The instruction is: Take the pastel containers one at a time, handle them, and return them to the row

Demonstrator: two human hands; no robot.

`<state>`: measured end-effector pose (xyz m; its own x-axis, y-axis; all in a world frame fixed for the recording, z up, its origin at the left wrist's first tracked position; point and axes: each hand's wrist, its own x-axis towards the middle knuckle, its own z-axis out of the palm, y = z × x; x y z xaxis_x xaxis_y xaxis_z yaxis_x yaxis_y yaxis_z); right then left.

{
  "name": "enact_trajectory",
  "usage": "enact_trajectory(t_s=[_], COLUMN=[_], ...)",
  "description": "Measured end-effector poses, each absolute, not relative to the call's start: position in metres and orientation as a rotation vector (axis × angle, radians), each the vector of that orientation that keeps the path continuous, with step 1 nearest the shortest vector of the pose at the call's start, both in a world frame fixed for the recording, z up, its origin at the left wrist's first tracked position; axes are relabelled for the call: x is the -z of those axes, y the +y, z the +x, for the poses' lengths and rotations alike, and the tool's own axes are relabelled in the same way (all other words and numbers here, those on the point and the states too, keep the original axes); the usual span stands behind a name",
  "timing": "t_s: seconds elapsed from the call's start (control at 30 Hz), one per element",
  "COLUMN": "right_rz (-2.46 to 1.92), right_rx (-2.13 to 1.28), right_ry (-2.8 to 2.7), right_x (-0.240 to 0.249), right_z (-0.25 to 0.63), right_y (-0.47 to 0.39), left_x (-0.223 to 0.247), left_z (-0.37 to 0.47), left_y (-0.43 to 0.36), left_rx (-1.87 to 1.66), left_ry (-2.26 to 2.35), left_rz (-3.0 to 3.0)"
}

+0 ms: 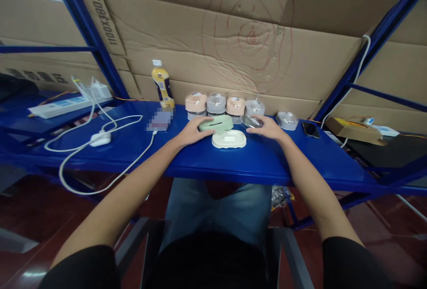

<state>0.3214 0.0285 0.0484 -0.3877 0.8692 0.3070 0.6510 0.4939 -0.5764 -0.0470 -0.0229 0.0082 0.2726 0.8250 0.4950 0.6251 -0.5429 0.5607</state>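
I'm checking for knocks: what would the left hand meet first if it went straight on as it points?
Beyond the green case it holds, the left hand would probably meet the clear piece at the right hand first, though depth is hard to judge.

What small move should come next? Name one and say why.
Probably move the green piece over the cream piece to see whether they fit: the left hand already has hold of the green one, the cream one lies right in front of it on the blue table, and both have a similar rounded, oblong outline.
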Motion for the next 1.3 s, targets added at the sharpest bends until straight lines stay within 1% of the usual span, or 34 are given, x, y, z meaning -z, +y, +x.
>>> enact_trajectory(t_s=[0.1, 0.2, 0.27, 0.43, 0.8, 0.93, 1.07, 1.2, 1.3], right_rz=[-1.008, -0.834, -0.785, -0.750, -0.761, -0.850, -1.010, -1.348, -1.729], right_rx=[-0.517, -0.540, -0.496, -0.382, -0.503, -0.408, -0.308, -0.151, 0.004], right_ry=[-2.113, -2.236, -2.332, -2.480, -2.490, -2.503, -2.556, -2.544, -2.365], right_x=[-0.051, -0.049, -0.046, -0.039, -0.038, -0.034, -0.036, -0.040, -0.040], right_z=[0.313, 0.294, 0.279, 0.260, 0.263, 0.262, 0.279, 0.323, 0.358], right_y=[0.023, 0.016, 0.013, 0.012, 0.015, 0.004, -0.030, -0.072, -0.087], left_x=[-0.010, -0.008, -0.007, -0.005, -0.001, 0.004, 0.007, 0.009, 0.008], left_z=[-0.027, -0.009, -0.001, 0.009, 0.011, 0.009, 0.007, 0.008, 0.008], left_y=[-0.031, -0.035, -0.035, -0.035, -0.034, -0.031, -0.032, -0.032, -0.032], left_rx=[-1.114, -1.072, -1.049, -1.017, -0.962, -0.928, -0.882, -0.887, -0.841], left_ry=[1.283, 1.217, 1.193, 1.161, 1.134, 1.163, 1.143, 1.178, 1.213], left_rz=[2.288, 2.320, 2.311, 2.268, 2.379, 2.403, 2.407, 2.382, 2.389])
